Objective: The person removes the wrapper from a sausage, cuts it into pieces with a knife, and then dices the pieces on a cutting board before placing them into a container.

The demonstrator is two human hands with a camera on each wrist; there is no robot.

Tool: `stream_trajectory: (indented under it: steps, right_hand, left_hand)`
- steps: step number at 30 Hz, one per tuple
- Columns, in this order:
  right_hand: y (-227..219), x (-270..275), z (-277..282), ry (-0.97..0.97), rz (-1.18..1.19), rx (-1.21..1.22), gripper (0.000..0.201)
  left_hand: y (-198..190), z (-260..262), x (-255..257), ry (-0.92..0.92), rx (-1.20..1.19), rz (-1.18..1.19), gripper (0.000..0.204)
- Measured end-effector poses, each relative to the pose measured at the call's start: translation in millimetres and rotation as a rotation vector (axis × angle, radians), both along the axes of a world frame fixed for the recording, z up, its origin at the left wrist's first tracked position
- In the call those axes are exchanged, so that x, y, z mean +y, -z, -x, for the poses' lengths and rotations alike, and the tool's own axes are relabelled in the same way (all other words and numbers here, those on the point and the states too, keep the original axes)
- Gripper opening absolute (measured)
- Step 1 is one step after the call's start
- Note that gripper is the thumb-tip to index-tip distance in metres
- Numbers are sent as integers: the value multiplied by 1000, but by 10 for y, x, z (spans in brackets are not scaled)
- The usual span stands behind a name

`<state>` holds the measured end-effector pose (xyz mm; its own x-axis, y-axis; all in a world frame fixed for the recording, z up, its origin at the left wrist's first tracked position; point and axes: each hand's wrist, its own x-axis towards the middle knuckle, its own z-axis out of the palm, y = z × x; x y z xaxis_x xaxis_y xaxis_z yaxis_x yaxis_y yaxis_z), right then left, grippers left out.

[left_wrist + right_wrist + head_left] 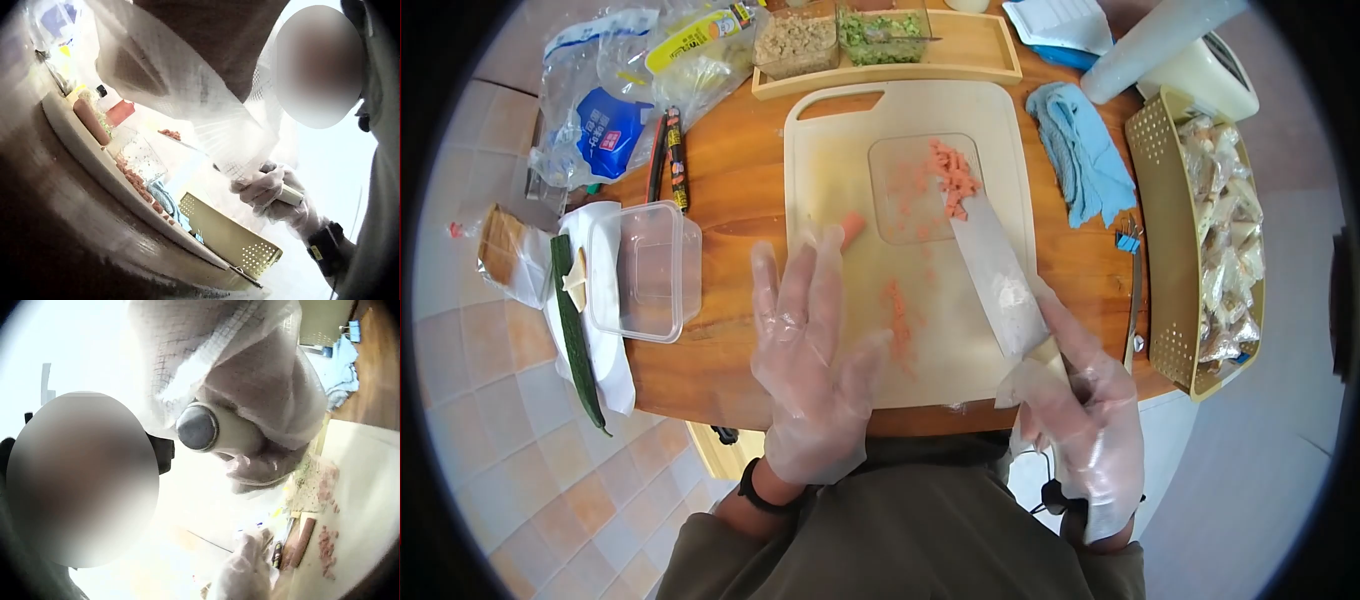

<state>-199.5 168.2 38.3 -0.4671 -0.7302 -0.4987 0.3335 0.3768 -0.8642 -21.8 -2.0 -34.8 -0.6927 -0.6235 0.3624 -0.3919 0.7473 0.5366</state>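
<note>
My gloved right hand grips the handle of a broad kitchen knife, held over the cutting board. Diced pink sausage lies on the blade's far end, above a shallow clear container with more pieces in it. My gloved left hand is over the board's left edge, fingers extended and holding nothing. Close to its fingertips lies an uncut length of sausage, seen as a pink-brown cylinder in the left wrist view. Loose diced bits lie on the board between my hands.
At the left stand an open clear plastic box and a cucumber on white paper. A wooden tray at the back bears boxes of chopped food. On the right are a blue cloth and a basket of wrapped packets.
</note>
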Motion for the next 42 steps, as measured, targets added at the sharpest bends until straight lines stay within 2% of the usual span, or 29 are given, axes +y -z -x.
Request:
stream_trajectory:
  steps: [1, 2, 3, 5, 8, 12, 14, 18, 20, 21, 23, 24, 25, 27, 28, 29, 30, 31, 32, 33, 34, 35, 36, 38, 39, 40, 41, 42]
  right_hand:
    - [1, -55, -9, -75, -86, 219, 59]
    - [19, -89, -33, -226, -114, 568, 58]
    - [-3, -143, -43, -229, -115, 571, 58]
    - [-87, -238, -59, -399, -181, 933, 56]
    - [-168, -313, -84, -455, -335, 988, 55]
    - [-111, -233, -82, -384, -262, 975, 54]
    - [-102, -190, -55, -299, -232, 818, 52]
    - [-103, -105, -71, -178, -178, 725, 51]
    - [-85, 14, -100, -12, -69, 425, 50]
    - [-93, 50, -88, -5, -53, 428, 50]
    - [-123, 133, -50, 44, -129, 250, 51]
    - [-89, 183, -26, -4, -95, 253, 61]
    - [-48, 257, 8, -1, -92, 251, 61]
    - [15, 416, 45, -206, -163, 370, 54]
    - [13, 421, 83, -291, -160, 505, 41]
    - [65, 448, 58, -295, -183, 482, 41]
    - [155, 511, -1, -119, -158, 300, 35]
    - [198, 583, -62, 61, -149, 117, 31]
    - [147, 517, -12, -1, -241, 67, 29]
    - [71, 416, 72, -62, -320, 25, 40]
    - [21, 434, 140, -179, -325, 8, 25]
    - [-7, 447, 206, -296, -319, -5, 33]
    - [-14, 411, 221, -298, -322, -8, 33]
    - [-9, 320, 222, -175, -463, -209, 43]
    - [3, 264, 202, -177, -466, -213, 43]
    - [15, 203, 176, -123, -498, -238, 34]
    - [27, 167, 169, -70, -529, -261, 44]
    - [63, 184, 200, -72, -534, -263, 44]
  left_hand:
    - [4, -5, -12, 5, -10, 12, 70]
    - [9, -8, -23, 9, -22, 24, 70]
    - [11, -6, -36, 6, -20, 22, 70]
    - [11, -5, -47, 9, -23, -17, 70]
    - [-8, 7, -31, -14, -64, -51, 67]
    - [-27, 54, -73, 3, -86, -53, 63]
    - [-80, 86, -97, 54, -118, 1, 58]
    - [-84, 50, -82, 20, -91, 25, 49]
    - [-9, -23, -65, 3, 49, 1, 27]
    - [42, -36, -75, 7, 52, 17, 27]
    - [114, -52, -86, 21, 225, -76, 16]
    - [89, -61, -86, 25, 225, -69, 16]
    - [57, -76, -74, 14, 220, -119, 16]
    - [54, -103, -20, 7, 202, -181, 16]
    - [84, -105, 35, -89, 372, -433, 19]
    - [112, -129, 100, -199, 535, -691, 21]
    - [126, -147, 99, -218, 504, -726, 21]
    - [144, -149, 42, -133, 569, -628, 23]
    - [178, -150, 7, -42, 645, -519, 26]
    - [196, -166, 20, -55, 630, -541, 26]
    - [203, -178, 24, -56, 652, -531, 26]
    - [210, -195, 31, -54, 678, -513, 27]
    - [222, -227, 51, -58, 676, -515, 27]
    - [244, -284, 90, -125, 585, -451, 27]
    - [244, -299, 101, -128, 581, -454, 27]
    - [242, -308, 112, -141, 517, -380, 27]
    - [237, -316, 123, -154, 453, -307, 27]
    - [216, -324, 131, -158, 450, -311, 27]
